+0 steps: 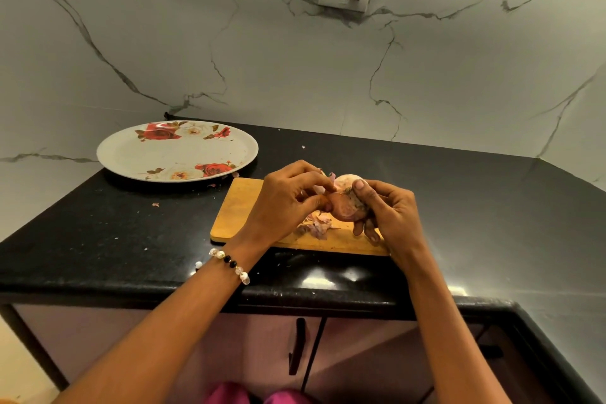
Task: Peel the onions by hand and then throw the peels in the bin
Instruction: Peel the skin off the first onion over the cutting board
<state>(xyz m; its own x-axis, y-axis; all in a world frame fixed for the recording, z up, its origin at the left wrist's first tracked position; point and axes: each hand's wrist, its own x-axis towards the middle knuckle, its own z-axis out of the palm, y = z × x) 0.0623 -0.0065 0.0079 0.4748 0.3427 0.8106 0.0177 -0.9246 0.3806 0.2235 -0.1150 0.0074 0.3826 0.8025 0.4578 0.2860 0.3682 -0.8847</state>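
**Open worktop to the right, plate at the far left**

The black worktop (459, 207) lies bare right of the wooden cutting board (242, 207) — a wide stretch running to the corner where the marble walls (328, 75) meet. Behind the board, a clear strip reaches the back wall. At far left the floral plate (177, 151) fills the corner, its rim just beside the board's far left corner, leaving only a narrow gap. A heap of peels (313, 228) sits on the board's middle; the board's left part is bare. Both hands (288, 203) (390, 213) hang above the board. The near worktop edge — in front of the board — is free.
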